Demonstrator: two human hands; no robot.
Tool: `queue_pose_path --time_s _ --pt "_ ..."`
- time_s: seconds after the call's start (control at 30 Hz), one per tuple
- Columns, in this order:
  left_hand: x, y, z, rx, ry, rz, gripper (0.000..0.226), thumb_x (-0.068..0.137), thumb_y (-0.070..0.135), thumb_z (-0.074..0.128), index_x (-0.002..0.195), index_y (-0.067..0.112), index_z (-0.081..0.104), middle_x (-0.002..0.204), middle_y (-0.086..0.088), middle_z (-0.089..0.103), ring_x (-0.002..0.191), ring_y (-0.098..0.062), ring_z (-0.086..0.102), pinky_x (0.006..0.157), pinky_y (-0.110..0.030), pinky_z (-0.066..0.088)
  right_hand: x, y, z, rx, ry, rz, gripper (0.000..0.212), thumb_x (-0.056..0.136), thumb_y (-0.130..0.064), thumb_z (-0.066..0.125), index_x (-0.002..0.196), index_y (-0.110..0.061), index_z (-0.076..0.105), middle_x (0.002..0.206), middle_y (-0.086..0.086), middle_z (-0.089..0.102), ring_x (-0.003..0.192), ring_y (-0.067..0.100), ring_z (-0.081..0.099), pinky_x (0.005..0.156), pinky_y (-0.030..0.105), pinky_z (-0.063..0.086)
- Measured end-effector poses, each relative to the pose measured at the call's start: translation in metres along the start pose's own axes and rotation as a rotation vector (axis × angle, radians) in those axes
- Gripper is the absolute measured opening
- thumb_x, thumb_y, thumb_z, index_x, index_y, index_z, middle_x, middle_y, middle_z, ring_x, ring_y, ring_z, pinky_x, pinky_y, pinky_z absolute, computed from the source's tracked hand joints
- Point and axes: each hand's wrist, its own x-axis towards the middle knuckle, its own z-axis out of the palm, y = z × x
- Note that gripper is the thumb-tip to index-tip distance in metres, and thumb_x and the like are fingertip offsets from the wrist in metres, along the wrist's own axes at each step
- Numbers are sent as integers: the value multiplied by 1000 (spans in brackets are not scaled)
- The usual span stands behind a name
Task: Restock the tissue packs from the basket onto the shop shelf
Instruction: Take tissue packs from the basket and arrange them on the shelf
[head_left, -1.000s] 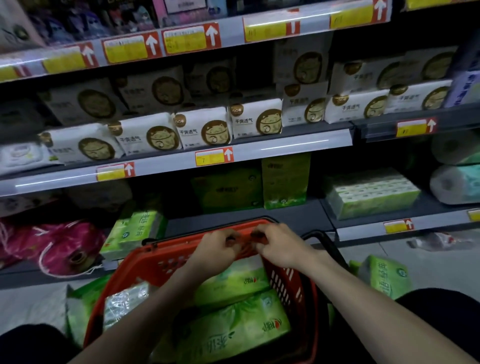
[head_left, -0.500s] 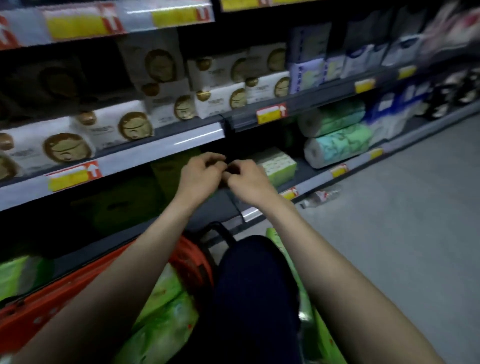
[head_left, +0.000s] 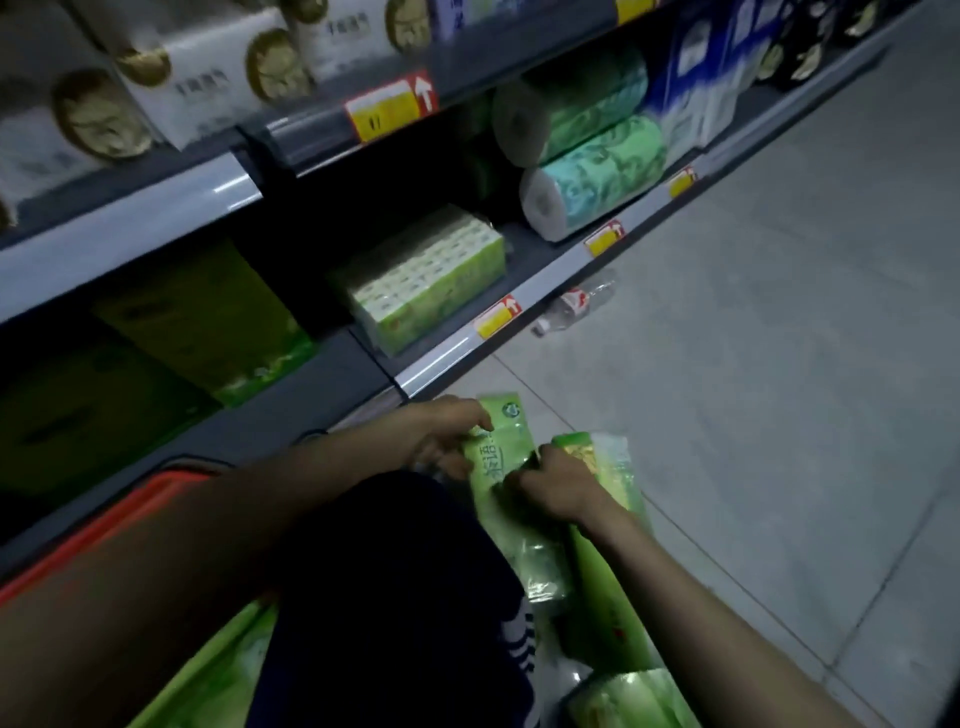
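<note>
Sitting at the lower left, the red basket (head_left: 104, 525) held other green packs (head_left: 218, 670). Right of a dark-clad knee (head_left: 389, 571), the left hand (head_left: 447, 436) curled its fingers over the upper edge of a green tissue pack (head_left: 498, 457), which lay low by the floor, in front of the bottom shelf (head_left: 441, 358). The right hand (head_left: 556, 486) gripped the pack's other side, fingers curled. A second green pack (head_left: 608, 467) lay just beside it on the right.
</note>
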Motion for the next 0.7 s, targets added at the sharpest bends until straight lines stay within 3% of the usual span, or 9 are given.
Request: queue_pose_path --time_s 0.07,0.1,0.17,0.2,0.27,0.3,0.4,0.57,0.7 --pt "10 -10 3 -2 7 -23 11 101 19 53 100 9 57 59 -10 65 46 -25 63 54 -34 55 5 5 11 28 -10 30 45 90 -38 72 121 -7 63 115 11 66 101 26 64 82 32 52" --pt "14 -14 6 -5 -13 -50 11 102 21 54 99 12 59 61 -8 67 50 -23 65 56 -35 55 9 7 18 43 -19 57 60 88 -41 75 132 -5 57 121 12 65 106 27 65 88 33 54" --pt "16 -19 14 -85 -107 -117 15 105 23 52 101 12 61 76 -10 69 64 -26 67 68 -43 57 10 6 36 49 -45 94 116 83 -50 80 163 -1 12 152 20 46 133 35 56 107 38 48" --pt "13 -20 17 -187 -164 -149 19 106 23 49 104 9 62 77 -12 72 63 -28 69 66 -43 60 11 4 48 23 -24 105 136 80 -55 81 164 -6 -13 163 21 29 142 39 47 113 43 42" --pt "7 -18 21 -319 -217 -167 29 108 18 40 98 2 63 67 -17 74 50 -28 71 42 -39 58 12 2 71 -95 88 115 144 80 -63 77 159 -14 -33 166 17 15 144 42 40 112 52 41" --pt "6 -18 20 -326 -221 -165 31 107 15 38 95 0 62 66 -19 73 49 -29 71 39 -38 56 12 1 76 -155 145 113 140 83 -63 73 159 -16 -35 165 16 15 142 42 40 109 54 43" --pt "1 -12 15 -281 -182 -148 27 99 11 37 98 2 62 75 -19 74 67 -31 71 59 -41 58 11 -6 72 -182 169 106 134 86 -59 72 160 -18 -31 165 20 14 142 43 38 108 54 44" --pt "-30 6 3 -126 -69 -84 20 98 15 41 92 6 59 54 -12 68 39 -22 66 38 -31 56 4 -18 49 -96 192 49 138 74 -64 80 165 -18 -14 158 24 27 134 44 51 101 49 48" --pt "-52 21 -21 -174 37 47 12 96 19 51 91 9 57 72 -11 58 64 -25 63 84 -45 62 -10 -37 25 67 326 5 125 65 -65 85 155 -20 12 138 16 42 119 42 60 82 39 45"
